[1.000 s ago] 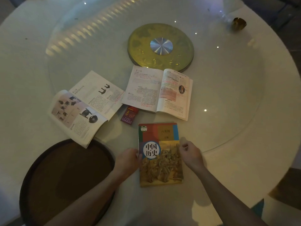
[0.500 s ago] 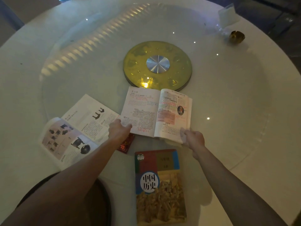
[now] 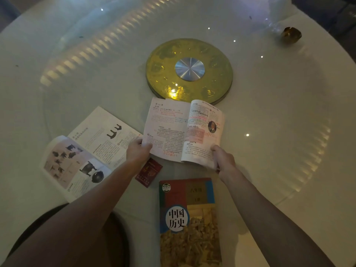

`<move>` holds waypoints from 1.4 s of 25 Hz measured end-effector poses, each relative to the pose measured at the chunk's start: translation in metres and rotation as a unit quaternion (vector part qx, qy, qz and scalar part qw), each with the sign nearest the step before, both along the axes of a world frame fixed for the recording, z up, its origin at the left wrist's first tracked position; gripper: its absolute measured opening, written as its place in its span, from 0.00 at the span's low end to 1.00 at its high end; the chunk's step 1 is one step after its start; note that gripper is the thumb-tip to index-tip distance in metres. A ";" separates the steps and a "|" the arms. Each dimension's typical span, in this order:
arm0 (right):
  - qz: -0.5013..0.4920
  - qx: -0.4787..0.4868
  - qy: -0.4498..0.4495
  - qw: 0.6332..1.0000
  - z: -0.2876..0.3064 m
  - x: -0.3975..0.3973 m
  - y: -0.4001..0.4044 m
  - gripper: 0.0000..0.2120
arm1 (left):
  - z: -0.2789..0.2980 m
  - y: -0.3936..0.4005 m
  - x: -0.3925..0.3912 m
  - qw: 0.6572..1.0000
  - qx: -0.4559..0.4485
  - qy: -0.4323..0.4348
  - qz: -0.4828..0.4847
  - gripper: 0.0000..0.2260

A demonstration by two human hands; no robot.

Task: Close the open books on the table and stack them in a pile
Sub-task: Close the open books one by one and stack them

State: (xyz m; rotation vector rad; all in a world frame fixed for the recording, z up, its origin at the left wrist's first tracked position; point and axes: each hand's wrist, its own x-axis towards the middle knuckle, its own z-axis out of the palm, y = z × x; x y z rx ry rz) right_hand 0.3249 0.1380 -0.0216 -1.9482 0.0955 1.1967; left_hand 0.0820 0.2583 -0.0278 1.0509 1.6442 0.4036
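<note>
Both hands are on the middle open book (image 3: 184,132), which lies just in front of the gold disc (image 3: 189,71) at the centre of the round table (image 3: 289,112). The left hand (image 3: 137,151) pinches the near left corner of its left page; the right hand (image 3: 223,158) has its fingers closed on the near right corner, and that side is lifted a little. A second open book (image 3: 90,151) lies flat toward the table's left edge. The closed book (image 3: 189,222) sits at the near edge, cover up. A small red packet (image 3: 148,172) lies between the three, partly under the left wrist.
</note>
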 end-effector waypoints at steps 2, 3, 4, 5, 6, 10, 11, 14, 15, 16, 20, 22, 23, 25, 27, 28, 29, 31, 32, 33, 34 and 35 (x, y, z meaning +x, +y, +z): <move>0.007 0.024 0.014 1.000 0.003 -0.003 0.005 0.10 | 0.004 0.002 0.000 0.999 -0.001 -0.032 0.008 0.05; 0.012 0.041 0.025 0.999 0.005 -0.005 0.008 0.12 | 0.005 0.002 0.000 0.999 -0.010 -0.050 0.005 0.05; 0.017 0.063 0.038 0.997 0.008 -0.008 0.010 0.15 | 0.007 0.001 0.002 0.997 -0.025 -0.070 0.002 0.04; 0.017 0.086 0.050 0.995 0.010 -0.011 0.013 0.17 | 0.010 -0.001 0.004 0.995 -0.044 -0.092 -0.003 0.04; 0.022 0.109 0.051 0.992 0.013 -0.014 0.015 0.19 | 0.010 -0.004 0.006 0.992 -0.062 -0.108 -0.010 0.05; 0.149 0.212 -0.035 0.965 0.035 -0.034 0.023 0.19 | 0.014 -0.020 0.016 0.979 -0.101 -0.178 -0.014 0.12; 0.196 0.225 -0.050 0.953 0.040 -0.041 0.023 0.19 | 0.015 -0.022 0.018 0.970 -0.115 -0.216 0.006 0.13; 0.338 0.205 -0.095 0.914 0.040 -0.056 0.019 0.17 | 0.019 -0.026 0.023 0.938 -0.149 -0.310 0.039 0.23; 0.368 0.195 -0.096 0.904 0.037 -0.058 0.016 0.18 | 0.018 -0.030 0.024 0.936 -0.148 -0.316 0.040 0.25; 0.383 0.190 -0.091 0.899 0.034 -0.059 0.011 0.20 | 0.016 -0.033 0.025 0.939 -0.143 -0.310 0.039 0.25; 0.330 0.164 -0.184 0.911 0.028 -0.055 -0.014 0.20 | 0.010 -0.043 0.027 0.955 -0.107 -0.275 0.026 0.15; 0.242 0.132 -0.184 0.944 0.027 -0.055 -0.030 0.23 | 0.018 -0.046 0.031 0.947 -0.113 -0.299 0.032 0.13; 0.200 0.120 -0.135 0.963 0.028 -0.058 -0.038 0.24 | 0.025 -0.048 0.034 0.942 -0.119 -0.311 0.031 0.14; 0.123 0.112 0.025 0.986 0.031 -0.062 -0.048 0.26 | 0.036 -0.055 0.041 0.937 -0.129 -0.325 0.009 0.16; 0.011 0.160 0.148 0.976 0.032 -0.060 -0.048 0.22 | 0.046 -0.065 0.045 0.932 -0.129 -0.337 -0.030 0.17; -0.049 0.189 0.180 0.964 0.034 -0.057 -0.045 0.20 | 0.050 -0.071 0.045 0.931 -0.125 -0.339 -0.049 0.18; -0.094 0.211 0.191 0.954 0.039 -0.054 -0.043 0.19 | 0.054 -0.077 0.044 0.934 -0.117 -0.330 -0.068 0.18; -0.107 0.226 0.175 0.952 0.047 -0.047 -0.038 0.20 | 0.057 -0.088 0.039 0.948 -0.088 -0.285 -0.108 0.16; -0.088 0.229 0.155 0.957 0.055 -0.044 -0.039 0.19 | 0.058 -0.096 0.035 0.957 -0.059 -0.255 -0.123 0.15; -0.065 0.236 0.134 0.960 0.066 -0.042 -0.040 0.18 | 0.058 -0.105 0.030 0.967 -0.017 -0.219 -0.127 0.16; -0.042 0.246 0.114 0.962 0.078 -0.040 -0.042 0.17 | 0.056 -0.113 0.023 0.977 0.036 -0.179 -0.109 0.18; -0.023 0.254 0.095 0.962 0.090 -0.037 -0.043 0.15 | 0.053 -0.119 0.014 0.983 0.100 -0.133 -0.081 0.20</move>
